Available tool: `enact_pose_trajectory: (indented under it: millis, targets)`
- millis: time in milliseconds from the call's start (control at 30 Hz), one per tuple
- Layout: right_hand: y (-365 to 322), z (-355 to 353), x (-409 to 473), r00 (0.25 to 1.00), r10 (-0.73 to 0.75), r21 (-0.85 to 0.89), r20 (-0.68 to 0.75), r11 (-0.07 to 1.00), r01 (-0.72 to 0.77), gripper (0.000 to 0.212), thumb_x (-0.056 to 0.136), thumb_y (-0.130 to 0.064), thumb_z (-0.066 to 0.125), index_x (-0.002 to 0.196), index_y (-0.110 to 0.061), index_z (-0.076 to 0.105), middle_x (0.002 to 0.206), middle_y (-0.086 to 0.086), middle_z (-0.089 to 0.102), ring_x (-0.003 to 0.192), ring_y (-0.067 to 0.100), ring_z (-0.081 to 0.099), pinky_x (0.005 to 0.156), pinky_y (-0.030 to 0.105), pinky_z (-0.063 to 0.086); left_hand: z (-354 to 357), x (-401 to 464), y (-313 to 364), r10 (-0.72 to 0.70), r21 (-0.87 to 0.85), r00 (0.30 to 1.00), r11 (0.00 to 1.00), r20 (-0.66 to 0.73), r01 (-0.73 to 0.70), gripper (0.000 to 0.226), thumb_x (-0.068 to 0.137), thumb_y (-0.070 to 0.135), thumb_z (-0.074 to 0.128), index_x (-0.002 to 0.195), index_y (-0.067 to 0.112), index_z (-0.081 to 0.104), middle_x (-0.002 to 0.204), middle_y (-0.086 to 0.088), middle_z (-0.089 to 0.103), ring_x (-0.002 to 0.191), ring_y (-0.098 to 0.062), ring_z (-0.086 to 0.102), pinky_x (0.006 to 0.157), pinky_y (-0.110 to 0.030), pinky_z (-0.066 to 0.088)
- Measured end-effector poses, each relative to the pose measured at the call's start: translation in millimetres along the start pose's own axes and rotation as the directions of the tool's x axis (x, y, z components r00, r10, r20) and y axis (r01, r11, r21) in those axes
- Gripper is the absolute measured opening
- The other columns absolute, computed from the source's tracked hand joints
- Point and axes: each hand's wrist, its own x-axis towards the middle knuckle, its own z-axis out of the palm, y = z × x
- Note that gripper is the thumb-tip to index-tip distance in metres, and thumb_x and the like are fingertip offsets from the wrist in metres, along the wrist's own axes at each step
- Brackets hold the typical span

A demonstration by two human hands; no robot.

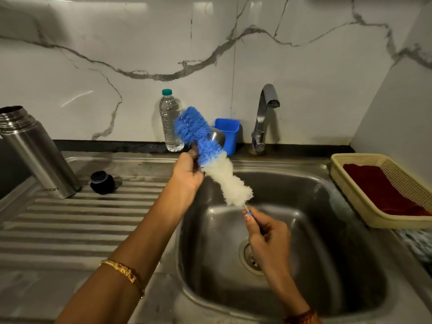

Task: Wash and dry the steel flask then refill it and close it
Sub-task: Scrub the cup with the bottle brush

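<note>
The steel flask (38, 155) stands open on the drainboard at the left, tilted in this wide view. Its black stopper (102, 182) lies beside it on the ridges. My right hand (266, 235) pinches the thin handle of a bottle brush (210, 157) over the sink (339, 183). The brush has blue bristles at the tip and white ones lower down. My left hand (187, 171) is raised against the blue bristles and seems to grip a steel cup (217, 136), mostly hidden behind the brush.
A plastic water bottle (170, 122) with a teal cap and a blue tub (230, 134) stand against the marble wall. The tap (264, 118) is off. A cream basket (350, 202) with a red cloth (383, 190) sits right of the basin.
</note>
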Motion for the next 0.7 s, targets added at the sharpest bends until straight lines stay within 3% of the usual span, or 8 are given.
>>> enact_pose_trajectory:
  millis: [100, 267, 333, 400, 467, 533, 600, 700]
  targets:
    - [0.7, 1.7, 3.3, 0.993, -0.048, -0.098, -0.103, 0.994, 0.038, 0.024, 0.082, -0.006, 0.065, 0.102, -0.019, 0.072, 0.078, -0.018, 0.069, 0.064, -0.015, 0.057, 0.063, 0.002, 0.043, 1.9, 7.7, -3.0, 0.076, -0.004, 0.996, 0.997, -0.036, -0.076, 0.009, 0.092, 0.001, 0.048, 0.094, 0.001, 0.056, 0.097, -0.013, 0.063, 0.089, -0.025, 0.063, 0.079, -0.034, 0.053]
    - [2.5, -6.8, 9.6, 0.986, -0.013, -0.077, -0.166, 0.997, 0.000, 0.024, 0.085, -0.009, 0.063, 0.108, -0.012, 0.068, 0.094, 0.006, 0.073, 0.073, -0.017, 0.059, 0.063, 0.004, 0.047, 3.7, 11.5, -10.4, 0.146, 0.054, 0.984, 0.989, -0.103, -0.141, 0.013, 0.089, -0.001, 0.054, 0.077, 0.003, 0.052, 0.073, -0.011, 0.059, 0.065, -0.017, 0.047, 0.063, -0.032, 0.056]
    - [1.3, -11.2, 10.0, 0.991, 0.026, -0.002, -0.130, 1.000, -0.026, 0.023, 0.086, -0.005, 0.061, 0.107, -0.015, 0.066, 0.089, 0.020, 0.070, 0.088, -0.008, 0.056, 0.067, 0.019, 0.049, 3.0, 9.4, -6.3, 0.151, -0.007, 0.982, 0.988, -0.114, -0.153, 0.014, 0.089, -0.001, 0.053, 0.076, 0.001, 0.050, 0.060, -0.011, 0.062, 0.067, -0.020, 0.051, 0.074, -0.038, 0.052]
    - [2.1, -8.6, 4.8, 0.997, 0.018, -0.002, -0.082, 1.000, -0.018, 0.026, 0.085, -0.005, 0.063, 0.106, -0.019, 0.064, 0.086, 0.019, 0.070, 0.091, -0.004, 0.053, 0.071, 0.025, 0.047, 1.4, 10.9, 1.8, 0.135, -0.024, 0.981, 0.990, -0.141, -0.140, 0.014, 0.091, -0.003, 0.050, 0.078, 0.001, 0.048, 0.062, -0.010, 0.062, 0.078, -0.028, 0.061, 0.090, -0.039, 0.047]
    - [5.8, -2.0, -0.4, 0.998, -0.045, -0.083, -0.051, 0.996, 0.041, 0.025, 0.083, -0.006, 0.065, 0.105, -0.018, 0.069, 0.086, 0.006, 0.073, 0.077, -0.003, 0.063, 0.061, 0.024, 0.051, -0.9, 10.6, 8.4, 0.109, -0.029, 0.983, 0.993, -0.147, -0.115, 0.020, 0.093, -0.005, 0.042, 0.075, 0.002, 0.047, 0.060, -0.009, 0.057, 0.081, -0.034, 0.065, 0.075, -0.027, 0.053]
    - [7.0, 2.0, 0.0, 0.996, -0.070, -0.111, -0.051, 0.992, 0.064, 0.026, 0.081, -0.005, 0.066, 0.103, -0.019, 0.070, 0.089, -0.002, 0.072, 0.075, -0.003, 0.061, 0.063, 0.012, 0.049, -2.8, 8.1, 10.1, 0.093, -0.007, 0.987, 0.995, -0.127, -0.095, 0.022, 0.092, -0.006, 0.039, 0.074, 0.002, 0.048, 0.058, -0.008, 0.056, 0.058, -0.023, 0.062, 0.052, -0.023, 0.054]
    - [5.9, -0.6, 5.2, 0.994, -0.030, -0.029, -0.101, 0.999, 0.028, 0.022, 0.082, -0.002, 0.065, 0.101, -0.012, 0.070, 0.084, 0.008, 0.073, 0.082, 0.007, 0.063, 0.060, 0.006, 0.046, -4.9, 3.3, 8.7, 0.097, 0.023, 0.992, 0.995, -0.083, -0.095, 0.016, 0.092, -0.005, 0.044, 0.078, 0.002, 0.050, 0.068, -0.009, 0.060, 0.059, -0.015, 0.062, 0.068, -0.026, 0.054]
    - [6.0, -7.2, 9.0, 0.997, 0.020, 0.103, -0.078, 0.995, -0.012, 0.016, 0.086, -0.004, 0.061, 0.093, -0.013, 0.072, 0.084, 0.023, 0.068, 0.077, 0.027, 0.063, 0.057, 0.008, 0.045, -4.5, -2.1, 9.5, 0.116, 0.041, 0.993, 0.993, -0.036, -0.115, 0.009, 0.093, 0.000, 0.047, 0.084, 0.000, 0.049, 0.106, -0.017, 0.062, 0.102, -0.024, 0.059, 0.093, -0.036, 0.043]
